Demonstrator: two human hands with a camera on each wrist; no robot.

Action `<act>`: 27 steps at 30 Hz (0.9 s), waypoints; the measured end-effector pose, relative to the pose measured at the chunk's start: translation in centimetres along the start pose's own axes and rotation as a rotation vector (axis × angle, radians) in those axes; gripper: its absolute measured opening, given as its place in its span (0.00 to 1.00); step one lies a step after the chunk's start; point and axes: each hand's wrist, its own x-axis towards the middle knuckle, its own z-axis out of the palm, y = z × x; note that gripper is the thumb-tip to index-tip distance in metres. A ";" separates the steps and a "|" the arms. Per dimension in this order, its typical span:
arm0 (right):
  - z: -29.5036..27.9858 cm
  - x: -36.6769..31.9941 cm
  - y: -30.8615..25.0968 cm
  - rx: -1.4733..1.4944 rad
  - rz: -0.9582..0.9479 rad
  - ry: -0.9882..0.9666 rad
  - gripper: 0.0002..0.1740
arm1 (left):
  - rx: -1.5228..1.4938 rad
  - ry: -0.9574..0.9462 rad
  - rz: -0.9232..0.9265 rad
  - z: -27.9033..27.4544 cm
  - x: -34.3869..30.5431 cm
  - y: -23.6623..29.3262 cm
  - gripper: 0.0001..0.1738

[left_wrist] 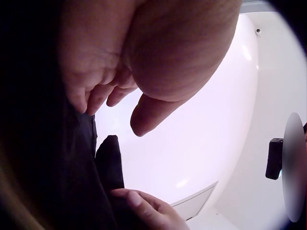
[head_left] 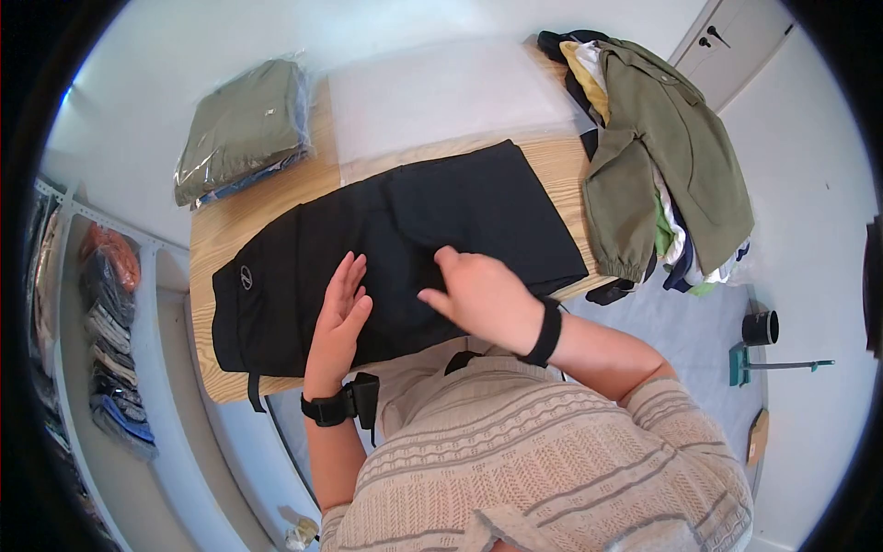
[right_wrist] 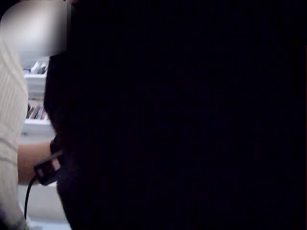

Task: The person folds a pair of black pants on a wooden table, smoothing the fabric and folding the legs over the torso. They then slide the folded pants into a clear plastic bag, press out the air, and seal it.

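Note:
A black garment (head_left: pixel 349 212), folded into a long piece with a small round pale logo near its left end, lies across the wooden table. My left hand (head_left: pixel 342 317) touches its near middle part, fingers extended and thumb held apart. In the left wrist view the left hand's fingertips (left_wrist: pixel 91 108) are right at the dark cloth. Over the garment's middle is my right hand (head_left: pixel 483 296), index finger and thumb apart, the other fingers hidden beneath. The left wrist view shows the right hand (left_wrist: pixel 156 213) against a raised black fold (left_wrist: pixel 110 160). Black fills most of the right wrist view.
Clear plastic bags (head_left: pixel 451 92) lie flat at the table's back. A bagged olive garment (head_left: pixel 246 120) sits at the back left. Loose clothes, with an olive jacket (head_left: pixel 671 138) on top, hang over the right end. Shelves (head_left: pixel 115 322) with bagged clothes stand left.

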 end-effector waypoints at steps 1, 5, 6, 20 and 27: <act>-0.4 0.0 0.9 0.110 0.020 0.084 0.25 | -0.003 0.006 -0.005 0.0 -0.1 0.1 0.35; -4.0 -0.6 2.9 0.424 0.055 0.462 0.14 | -0.015 0.010 -0.004 -0.1 0.0 0.0 0.35; -5.1 -1.1 4.0 0.535 0.086 0.498 0.12 | -0.018 0.009 -0.004 -0.1 0.0 0.0 0.35; -13.9 -11.2 20.6 0.057 0.469 0.864 0.25 | 0.015 0.054 -0.027 0.3 -0.1 0.2 0.34; -9.2 -6.0 15.2 0.032 0.116 0.459 0.26 | 0.221 0.053 -0.001 1.0 -0.2 0.0 0.33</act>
